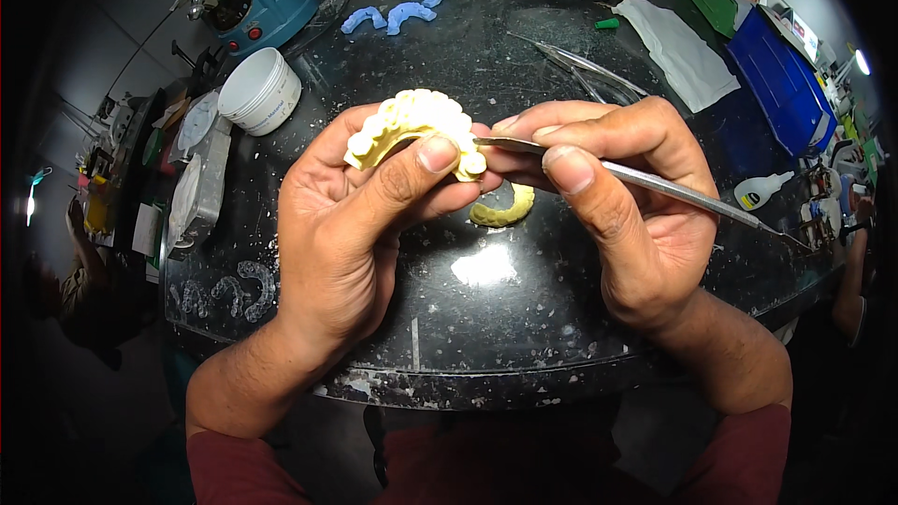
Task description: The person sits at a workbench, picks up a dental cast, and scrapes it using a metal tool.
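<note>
A pale yellow dental arch model with teeth is gripped in my left hand, its thumb pressed on the near side. My right hand pinches a slim metal dental carver between thumb and fingers. The carver's flat blade tip touches, or nearly touches, the right end of the model. Its thin other end points away to the lower right. On the table behind my hands lies a second yellow arch model, partly hidden by my fingers.
Clear plastic aligners lie at the left, near a white tub and a blue machine. Blue arch pieces rest at the back. Metal tweezers, a white cloth, a blue bin and a small bottle are at the right.
</note>
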Available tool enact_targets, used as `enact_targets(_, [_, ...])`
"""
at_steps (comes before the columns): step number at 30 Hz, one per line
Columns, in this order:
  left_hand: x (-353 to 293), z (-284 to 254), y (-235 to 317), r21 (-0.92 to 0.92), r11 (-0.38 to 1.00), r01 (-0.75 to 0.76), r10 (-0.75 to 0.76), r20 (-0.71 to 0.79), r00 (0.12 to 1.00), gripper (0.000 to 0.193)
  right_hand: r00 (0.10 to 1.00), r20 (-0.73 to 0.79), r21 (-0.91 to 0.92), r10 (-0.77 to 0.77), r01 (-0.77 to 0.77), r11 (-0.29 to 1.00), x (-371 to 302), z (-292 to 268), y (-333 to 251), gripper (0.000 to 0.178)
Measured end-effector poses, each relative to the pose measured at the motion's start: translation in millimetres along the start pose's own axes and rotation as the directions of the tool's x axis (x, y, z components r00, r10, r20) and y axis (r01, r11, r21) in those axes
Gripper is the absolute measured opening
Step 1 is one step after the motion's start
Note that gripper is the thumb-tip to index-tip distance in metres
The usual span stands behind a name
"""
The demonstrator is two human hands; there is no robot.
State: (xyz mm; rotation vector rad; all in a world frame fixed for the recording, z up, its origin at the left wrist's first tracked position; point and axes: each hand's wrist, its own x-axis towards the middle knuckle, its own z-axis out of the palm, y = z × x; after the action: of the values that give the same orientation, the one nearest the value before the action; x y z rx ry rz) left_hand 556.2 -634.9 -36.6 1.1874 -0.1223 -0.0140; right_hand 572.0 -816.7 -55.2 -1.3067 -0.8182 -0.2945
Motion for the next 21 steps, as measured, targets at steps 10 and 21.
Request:
enact_targets(10, [-0.4, -0.3, 1.8, 0.019, 0.999, 0.031, -0.031, 0.018, 0.999, 0.024, 0.999, 0.037, -0.021, -0.01, 0.011, 1.0, 2.8, -4.2, 2.1, 0.009])
enact_targets(21, [-1.5, 0.9, 1.6, -0.008, 1.0, 0.0, 0.001, 0.027, 1.0, 0.028, 1.0, 0.024, 0.022, 0.004, -0.005, 1.0, 3.6, -1.8, 0.2, 0.008])
